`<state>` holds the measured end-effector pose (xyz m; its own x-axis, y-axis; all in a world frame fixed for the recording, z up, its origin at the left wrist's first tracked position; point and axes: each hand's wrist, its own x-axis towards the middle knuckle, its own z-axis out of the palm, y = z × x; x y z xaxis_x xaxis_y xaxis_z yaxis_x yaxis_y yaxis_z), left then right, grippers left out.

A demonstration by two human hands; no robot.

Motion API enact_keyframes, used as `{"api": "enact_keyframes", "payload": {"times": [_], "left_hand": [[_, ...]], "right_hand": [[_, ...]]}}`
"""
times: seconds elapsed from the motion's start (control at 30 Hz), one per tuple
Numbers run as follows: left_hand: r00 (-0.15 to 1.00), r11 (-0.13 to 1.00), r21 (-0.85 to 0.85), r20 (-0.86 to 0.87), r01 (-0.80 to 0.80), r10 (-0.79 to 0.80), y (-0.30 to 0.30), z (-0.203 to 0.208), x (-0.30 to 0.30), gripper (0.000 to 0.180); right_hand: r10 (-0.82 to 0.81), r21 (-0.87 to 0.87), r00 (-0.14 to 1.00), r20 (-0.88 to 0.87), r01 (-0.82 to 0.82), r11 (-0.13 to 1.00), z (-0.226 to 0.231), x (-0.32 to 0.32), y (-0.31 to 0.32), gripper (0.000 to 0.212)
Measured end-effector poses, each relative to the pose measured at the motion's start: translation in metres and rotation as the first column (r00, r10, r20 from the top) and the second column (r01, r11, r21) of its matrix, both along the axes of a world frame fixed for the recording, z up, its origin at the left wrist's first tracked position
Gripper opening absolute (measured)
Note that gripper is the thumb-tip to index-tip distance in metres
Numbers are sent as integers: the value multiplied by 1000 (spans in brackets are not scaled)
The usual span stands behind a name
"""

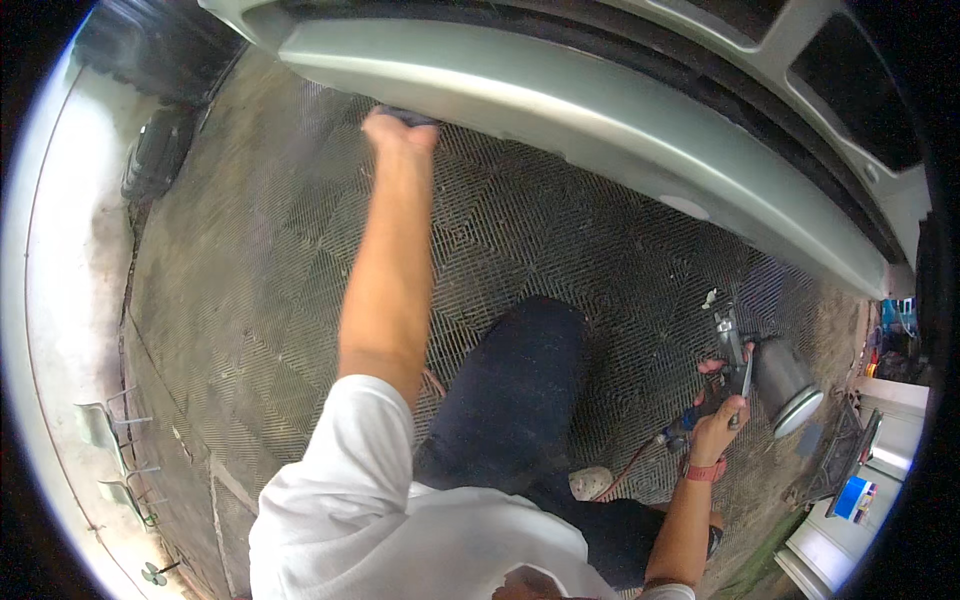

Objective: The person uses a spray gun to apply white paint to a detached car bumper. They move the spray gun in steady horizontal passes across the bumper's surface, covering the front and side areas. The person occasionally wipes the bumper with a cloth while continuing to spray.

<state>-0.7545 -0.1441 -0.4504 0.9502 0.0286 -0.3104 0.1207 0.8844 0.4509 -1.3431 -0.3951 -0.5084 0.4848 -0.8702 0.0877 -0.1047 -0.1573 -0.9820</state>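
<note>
Across the upper part of the head view runs a silver-green car bumper (pixel 480 90). My left arm is stretched up to its lower edge. My left hand (pixel 400 135) is closed on a dark, flat thing (pixel 408 117), a cloth or pad, at the bumper's underside; most of it is hidden. Low on the right, away from the bumper, my right hand (pixel 716 432) grips a spray gun (pixel 728 330). A large grey cup (pixel 785 378) with a pale end is on the gun, tilted sideways. A red air hose (pixel 632 458) runs to the gun by a blue fitting.
Dark ridged matting (pixel 480 220) covers the floor under my bent knee (pixel 520 350). A white wall (pixel 60 250) with small racks (pixel 110 430) stands at left. White cabinets (pixel 885 470) and a blue box (pixel 852 496) stand at lower right. The open vehicle body (pixel 780 45) rises above the bumper.
</note>
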Motion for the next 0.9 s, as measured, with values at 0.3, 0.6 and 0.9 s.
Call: {"api": "enact_keyframes", "payload": {"times": [0.3,0.6,0.9], "left_hand": [[977,952,305,206,-15,-50,98,-21,134,63],[970,948,301,184,101,-162,39,-40,81,62],[907,912,121,116,393,-406,-54,-37,-82,56]], "right_hand": [[-72,-105,959,-275,44,993,6,-32,8,70],[88,-31,980,-178,-95,995,24,-10,18,71],[200,42,977,77,-203,978,47,14,6,100]]}}
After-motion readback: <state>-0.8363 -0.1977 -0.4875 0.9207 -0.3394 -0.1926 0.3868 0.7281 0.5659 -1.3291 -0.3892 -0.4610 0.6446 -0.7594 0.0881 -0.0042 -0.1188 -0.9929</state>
